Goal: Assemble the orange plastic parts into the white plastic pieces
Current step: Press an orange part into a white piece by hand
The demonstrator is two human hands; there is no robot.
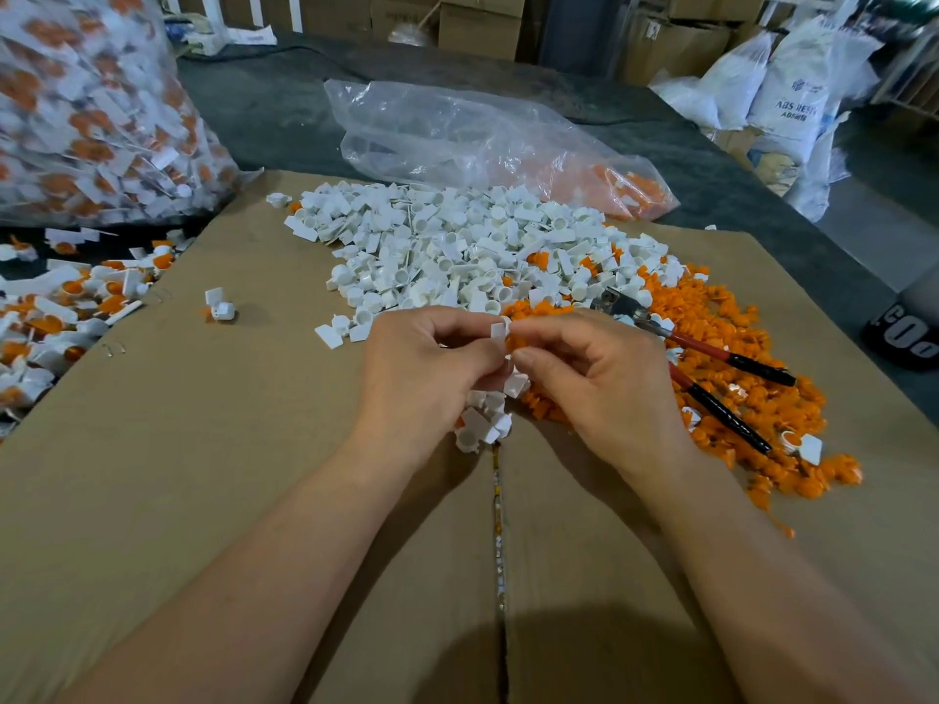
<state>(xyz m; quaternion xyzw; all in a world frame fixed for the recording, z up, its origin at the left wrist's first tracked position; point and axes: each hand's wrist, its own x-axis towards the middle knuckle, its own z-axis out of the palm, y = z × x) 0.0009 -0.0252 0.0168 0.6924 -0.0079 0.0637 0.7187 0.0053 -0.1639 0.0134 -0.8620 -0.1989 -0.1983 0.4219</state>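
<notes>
Far to the left of the fingers stands a big bag of finished pieces (91,109), and nearer lies a loose heap of finished pieces (61,317), likely put there so done ones stay away from the rest. One lone finished piece (221,307) sits on the cardboard sheet (203,449), between that heap and the fingers. The left hand (421,378) has its fingers curled. Its thumb and first finger pinch one white piece (499,330), and its lower fingers hug a bunch of spare white pieces (482,424), I think so the next one is ready. Touching it is the right hand (594,378), whose thumb and first finger pinch together at the same spot. A bit of orange shows there, but I cannot tell if it is a held orange part. Just past the fingertips is the white pile (457,246), with a clear bag (482,139) behind it. Right of the fingers lie cutters with red and black handles (721,363) on the orange pile (737,348), close enough to grab.
</notes>
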